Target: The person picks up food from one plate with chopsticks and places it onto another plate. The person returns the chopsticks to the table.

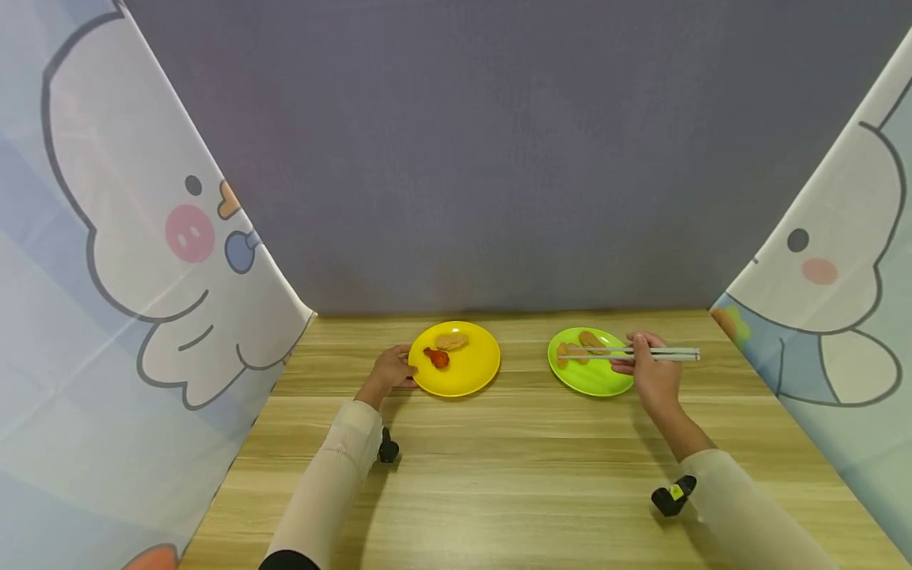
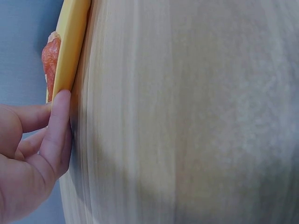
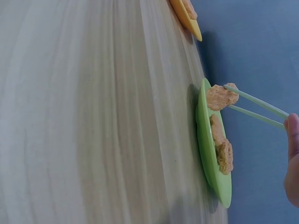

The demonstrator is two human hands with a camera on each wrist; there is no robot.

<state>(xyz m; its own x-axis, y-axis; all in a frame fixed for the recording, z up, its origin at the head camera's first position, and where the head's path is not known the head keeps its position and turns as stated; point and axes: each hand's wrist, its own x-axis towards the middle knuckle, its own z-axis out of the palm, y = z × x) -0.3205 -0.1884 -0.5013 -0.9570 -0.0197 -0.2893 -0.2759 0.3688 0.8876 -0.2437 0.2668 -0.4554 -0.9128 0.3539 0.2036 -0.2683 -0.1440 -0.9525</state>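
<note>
My left hand pinches the left rim of a yellow plate between thumb and fingers. On that plate lie a reddish-orange drumstick and a tan fried piece. My right hand holds a pair of pale chopsticks that reach left over a green plate. Between their tips is a golden fried piece, raised near the plate's far-left rim in the right wrist view. More fried food lies on the green plate below it.
Both plates stand on a wood-grain table, toward its back edge. Behind rises a grey panel. Cartoon-printed cloths flank the table on both sides. A black wrist camera sits by the right sleeve.
</note>
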